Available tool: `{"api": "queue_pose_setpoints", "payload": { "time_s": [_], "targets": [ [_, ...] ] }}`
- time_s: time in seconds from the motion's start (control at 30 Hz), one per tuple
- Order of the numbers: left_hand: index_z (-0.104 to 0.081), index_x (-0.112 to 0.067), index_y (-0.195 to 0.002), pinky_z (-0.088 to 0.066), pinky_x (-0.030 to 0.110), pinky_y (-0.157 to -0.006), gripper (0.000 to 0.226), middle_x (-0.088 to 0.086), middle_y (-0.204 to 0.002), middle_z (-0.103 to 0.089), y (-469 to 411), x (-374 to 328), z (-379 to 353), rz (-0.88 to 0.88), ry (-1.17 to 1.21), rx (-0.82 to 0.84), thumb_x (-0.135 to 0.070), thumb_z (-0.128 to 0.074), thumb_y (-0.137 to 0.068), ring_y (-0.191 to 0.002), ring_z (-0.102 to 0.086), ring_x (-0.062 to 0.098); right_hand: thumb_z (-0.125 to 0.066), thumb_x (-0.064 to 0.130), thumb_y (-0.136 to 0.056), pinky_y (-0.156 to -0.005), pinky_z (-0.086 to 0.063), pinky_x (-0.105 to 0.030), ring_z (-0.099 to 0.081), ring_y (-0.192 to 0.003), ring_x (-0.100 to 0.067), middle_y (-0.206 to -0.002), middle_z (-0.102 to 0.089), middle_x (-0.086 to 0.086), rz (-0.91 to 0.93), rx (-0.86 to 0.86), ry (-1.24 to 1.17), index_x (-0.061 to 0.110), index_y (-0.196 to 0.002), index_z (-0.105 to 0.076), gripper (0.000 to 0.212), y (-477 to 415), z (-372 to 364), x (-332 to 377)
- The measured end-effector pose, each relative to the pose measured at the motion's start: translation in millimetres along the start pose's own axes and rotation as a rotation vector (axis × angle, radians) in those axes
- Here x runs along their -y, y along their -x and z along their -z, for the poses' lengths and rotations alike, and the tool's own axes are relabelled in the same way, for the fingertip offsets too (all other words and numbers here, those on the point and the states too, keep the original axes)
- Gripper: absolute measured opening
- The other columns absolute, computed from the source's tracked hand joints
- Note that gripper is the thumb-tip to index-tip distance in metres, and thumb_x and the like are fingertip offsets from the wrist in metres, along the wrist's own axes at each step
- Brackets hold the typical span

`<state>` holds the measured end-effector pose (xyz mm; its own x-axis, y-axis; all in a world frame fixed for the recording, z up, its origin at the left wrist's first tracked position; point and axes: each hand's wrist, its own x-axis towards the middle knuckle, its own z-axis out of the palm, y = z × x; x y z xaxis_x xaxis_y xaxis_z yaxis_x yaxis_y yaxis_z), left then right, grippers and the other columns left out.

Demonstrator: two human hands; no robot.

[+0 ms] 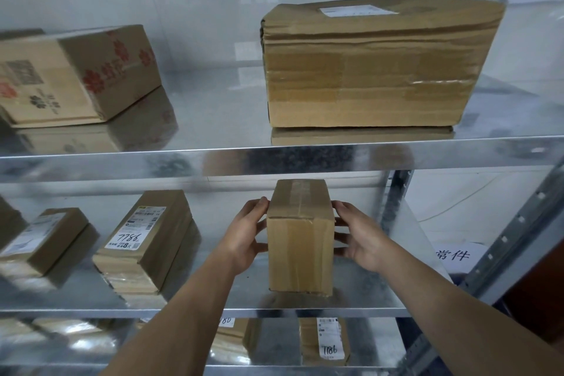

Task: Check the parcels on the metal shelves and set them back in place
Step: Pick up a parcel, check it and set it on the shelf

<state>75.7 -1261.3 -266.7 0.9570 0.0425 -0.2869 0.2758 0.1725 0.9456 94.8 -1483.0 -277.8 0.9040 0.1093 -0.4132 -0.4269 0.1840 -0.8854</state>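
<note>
**Spotter:** You have the taped parcel (300, 241) between both hands. Your left hand (247, 235) cups its left side, with the fingers bent round the far upper edge and the thumb on the near edge lower down.

**Checker:** Your right hand (360, 238) mirrors that on the parcel's right side. Its fingers are spread and lightly curled, with the tips pressed to the cardboard. Neither hand holds anything else.

**Spotter:** The taped parcel stands upright with its narrow face towards you, and tape runs over its top and down the front. Under it is the middle shelf (76, 313), and the parcel's base sits near that shelf's front edge. You cannot tell from here whether its full weight is down.

**Checker:** Left of the taped parcel, well apart, lies a labelled parcel (143, 238) with "7786" handwritten on it. Further left again is a small parcel (45, 241), which is blurred.

**Spotter:** Above the taped parcel, on the upper shelf (122, 165), sits a large box (375, 70) bound in brown tape. Up and far to the left is a printed box (76, 76) with red flower marks.

**Checker:** Below the taped parcel, one level down, stands a lower parcel (326, 342) with a white label and a handwritten number. To the parcel's right, past your forearm, is a paper sign (454, 255) with printed characters.
</note>
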Motion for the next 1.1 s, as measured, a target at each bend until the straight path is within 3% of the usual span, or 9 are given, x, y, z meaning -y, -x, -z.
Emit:
{"api": "queue_pose_setpoints", "payload": {
  "time_s": [0.1, 0.23, 0.43, 0.67, 0.77, 0.9, 0.97, 1.03, 1.1],
  "targets": [
    [-0.059, -0.022, -0.127, -0.057, 0.051, -0.089, 0.031, 0.003, -0.125, -0.067, 3, 0, -3, 0.006, -0.004, -0.005, -0.042, -0.049, -0.105, -0.119, -0.061, 0.024, -0.048, 0.042, -0.108, -0.093, -0.057, -0.054, -0.064, -0.116, -0.033, -0.125, -0.065, -0.014, 0.012, -0.007, -0.002, 0.029, -0.122, -0.065, 0.026, 2, 0, 1],
    [-0.059, -0.017, -0.118, -0.056, 0.043, -0.074, 0.022, 0.006, -0.110, -0.067, 5, 1, -4, 0.012, -0.002, 0.013, -0.033, -0.053, -0.105, -0.107, -0.063, 0.023, -0.053, 0.043, -0.105, -0.095, -0.056, -0.054, -0.063, -0.116, -0.032, -0.124, -0.065, -0.012, 0.022, -0.010, 0.004, 0.029, -0.124, -0.062, 0.025, 4, 1, 0],
    [-0.056, -0.013, -0.101, -0.053, 0.035, -0.066, 0.002, 0.008, -0.100, -0.062, 4, 7, -2, 0.003, -0.015, 0.031, -0.014, -0.055, -0.102, -0.098, -0.060, 0.021, -0.064, 0.036, -0.100, -0.080, -0.054, -0.044, -0.064, -0.111, -0.031, -0.119, -0.067, -0.010, 0.041, 0.014, 0.002, 0.024, -0.121, -0.061, 0.024, 7, 0, -1],
    [-0.054, -0.013, -0.096, -0.052, 0.033, -0.064, 0.007, 0.006, -0.101, -0.063, 4, 12, 0, -0.004, -0.038, 0.031, -0.009, -0.054, -0.101, -0.098, -0.061, 0.019, -0.064, 0.035, -0.100, -0.084, -0.055, -0.045, -0.063, -0.114, -0.031, -0.123, -0.066, -0.009, 0.033, 0.014, -0.007, 0.024, -0.125, -0.060, 0.027, 7, -1, -6],
    [-0.058, -0.012, -0.102, -0.053, 0.037, -0.071, 0.006, 0.005, -0.103, -0.066, 3, 10, -2, -0.019, -0.035, 0.035, -0.013, -0.053, -0.104, -0.104, -0.062, 0.020, -0.061, 0.042, -0.101, -0.094, -0.055, -0.050, -0.064, -0.114, -0.030, -0.122, -0.066, -0.008, 0.041, 0.001, 0.013, 0.027, -0.125, -0.057, 0.029, 5, -2, -5],
    [-0.065, -0.018, -0.122, -0.056, 0.044, -0.090, 0.025, 0.005, -0.125, -0.067, -2, 12, -4, -0.053, -0.084, -0.006, -0.013, -0.045, -0.109, -0.120, -0.061, 0.023, -0.063, 0.037, -0.101, -0.085, -0.057, -0.045, -0.066, -0.102, -0.028, -0.119, -0.067, -0.009, 0.065, -0.020, -0.001, 0.027, -0.131, -0.052, 0.033, 3, -4, -6],
    [-0.064, -0.019, -0.127, -0.053, 0.045, -0.104, 0.028, 0.006, -0.133, -0.063, -3, 13, -4, -0.052, -0.136, -0.047, -0.010, -0.047, -0.108, -0.121, -0.061, 0.026, -0.061, 0.033, -0.103, -0.092, -0.058, -0.051, -0.067, -0.106, -0.031, -0.119, -0.067, -0.010, 0.073, -0.043, -0.064, 0.026, -0.132, -0.052, 0.032, 1, -3, -7],
    [-0.063, -0.017, -0.127, -0.051, 0.041, -0.108, 0.026, 0.007, -0.135, -0.061, -3, 12, -4, -0.032, -0.170, -0.083, -0.008, -0.052, -0.105, -0.118, -0.062, 0.028, -0.059, 0.031, -0.104, -0.096, -0.057, -0.054, -0.068, -0.111, -0.032, -0.120, -0.070, -0.011, 0.078, -0.050, -0.155, 0.024, -0.132, -0.054, 0.030, -1, -3, -8],
    [-0.066, -0.021, -0.125, -0.049, 0.044, -0.109, 0.024, 0.005, -0.141, -0.059, -5, 14, -4, -0.005, -0.233, -0.083, -0.014, -0.056, -0.104, -0.120, -0.061, 0.029, -0.057, 0.030, -0.105, -0.089, -0.060, -0.049, -0.070, -0.109, -0.031, -0.120, -0.072, -0.010, 0.081, -0.051, -0.204, 0.024, -0.131, -0.057, 0.026, -2, -2, -9]
  ]
}}
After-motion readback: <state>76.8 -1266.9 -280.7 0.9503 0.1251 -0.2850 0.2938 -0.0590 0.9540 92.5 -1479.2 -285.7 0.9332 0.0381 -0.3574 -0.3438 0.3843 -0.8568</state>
